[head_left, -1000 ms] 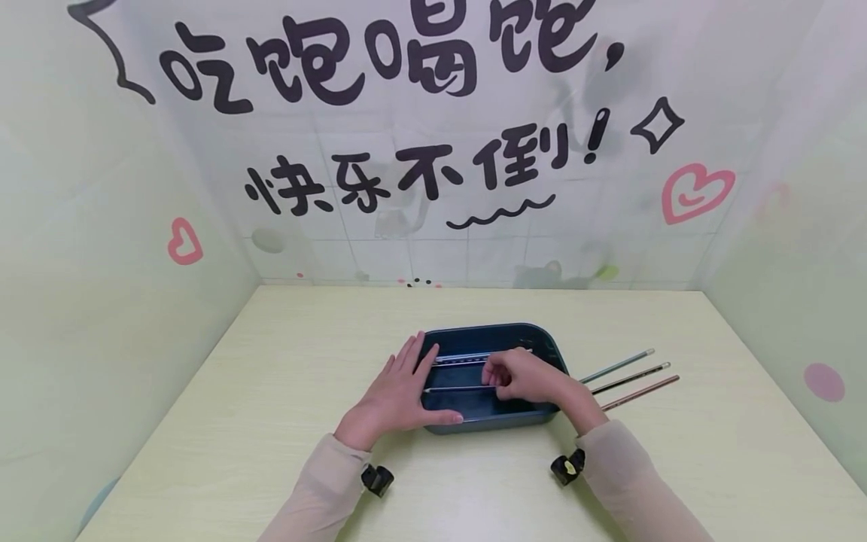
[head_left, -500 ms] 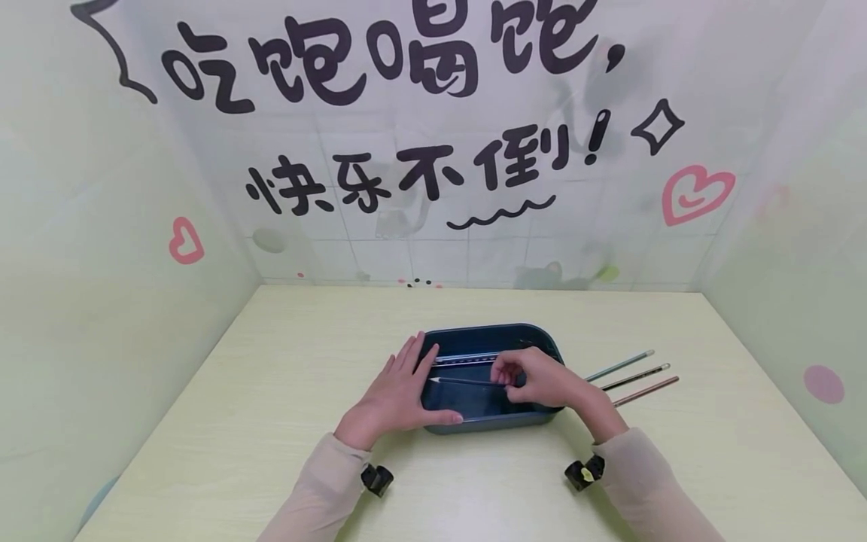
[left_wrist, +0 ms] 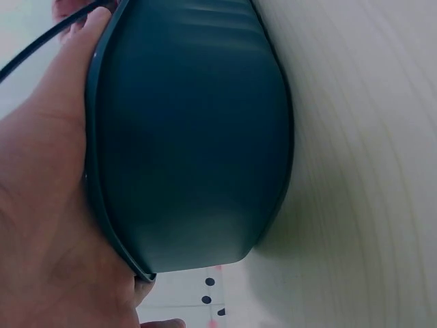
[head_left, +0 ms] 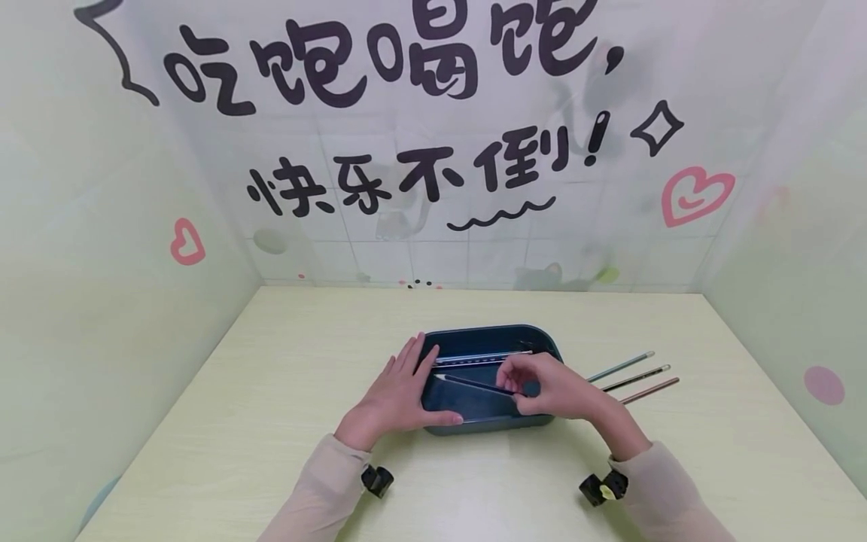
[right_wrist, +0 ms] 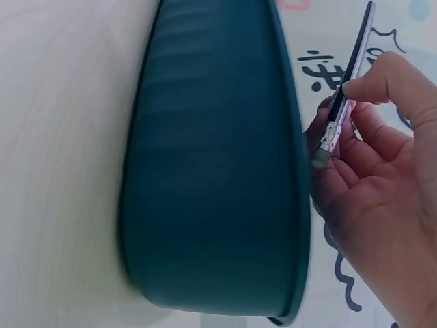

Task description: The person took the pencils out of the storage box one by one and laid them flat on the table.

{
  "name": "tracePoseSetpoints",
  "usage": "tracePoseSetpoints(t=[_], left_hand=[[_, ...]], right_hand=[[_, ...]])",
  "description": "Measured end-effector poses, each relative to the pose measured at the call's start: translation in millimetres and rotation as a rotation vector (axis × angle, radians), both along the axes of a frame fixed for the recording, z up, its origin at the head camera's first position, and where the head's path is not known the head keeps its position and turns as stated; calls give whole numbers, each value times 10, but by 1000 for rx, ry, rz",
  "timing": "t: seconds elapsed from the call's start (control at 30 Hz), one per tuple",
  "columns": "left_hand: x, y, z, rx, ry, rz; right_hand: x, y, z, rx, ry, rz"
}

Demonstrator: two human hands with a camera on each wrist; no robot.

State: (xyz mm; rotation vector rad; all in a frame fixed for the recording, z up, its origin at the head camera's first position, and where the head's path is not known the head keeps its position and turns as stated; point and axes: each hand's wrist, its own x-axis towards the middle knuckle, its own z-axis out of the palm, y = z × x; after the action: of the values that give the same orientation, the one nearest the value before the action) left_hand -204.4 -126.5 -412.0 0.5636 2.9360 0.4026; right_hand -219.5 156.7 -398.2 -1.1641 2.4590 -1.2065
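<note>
A dark teal plastic box [head_left: 501,423] stands on the table. My left hand [head_left: 396,391] lies over its left end with fingers spread and straight, thumb along the near rim. Over the box's right part, my right hand [head_left: 552,385] pinches a dark pencil [head_left: 474,385] close to its eraser end. That pencil's sharpened tip points left toward the left hand. The right wrist view shows its grey eraser [right_wrist: 319,158] and the thumb pressing on the shaft. Further pencils [head_left: 481,359] lie side by side along the back inside the box; their exact number is unclear.
To the right of the box, a light blue pencil [head_left: 623,365], a black pencil [head_left: 643,376] and a pinkish pencil [head_left: 653,389] lie on the table [head_left: 325,339]. The right forearm hides their left ends. A printed curtain [head_left: 433,256] hangs behind the table.
The right hand has moved right and a little nearer to me with the dark pencil. The pencil has risen from the box's floor and now slants. The left hand has stayed put.
</note>
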Motion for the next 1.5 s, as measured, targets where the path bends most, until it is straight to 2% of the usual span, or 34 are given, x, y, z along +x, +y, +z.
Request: tracePoseSetpoints(t=[0.17, 0.4, 0.57, 0.77, 0.97, 1.13, 1.3, 1.5], left_hand=[[4, -3, 4, 5, 1, -5], [7, -9, -2, 10, 8, -12], [6, -10, -14, 12, 11, -19], [0, -7, -22, 5, 9, -17], [0, -10, -18, 3, 6, -15], [4, -11, -11, 6, 7, -17], [4, -12, -5, 9, 7, -15], [9, -8, -5, 11, 8, -17]], right_hand=[[91, 65, 55, 6, -33, 4], [178, 249, 84, 24, -4, -8], [239, 434, 125, 25, -1, -49], [276, 678, 137, 10, 68, -115], [328, 877, 111, 62, 102, -197], [372, 1024, 74, 87, 183, -253], [382, 1149, 54, 107, 230, -288], [362, 1279, -15, 103, 273, -290]])
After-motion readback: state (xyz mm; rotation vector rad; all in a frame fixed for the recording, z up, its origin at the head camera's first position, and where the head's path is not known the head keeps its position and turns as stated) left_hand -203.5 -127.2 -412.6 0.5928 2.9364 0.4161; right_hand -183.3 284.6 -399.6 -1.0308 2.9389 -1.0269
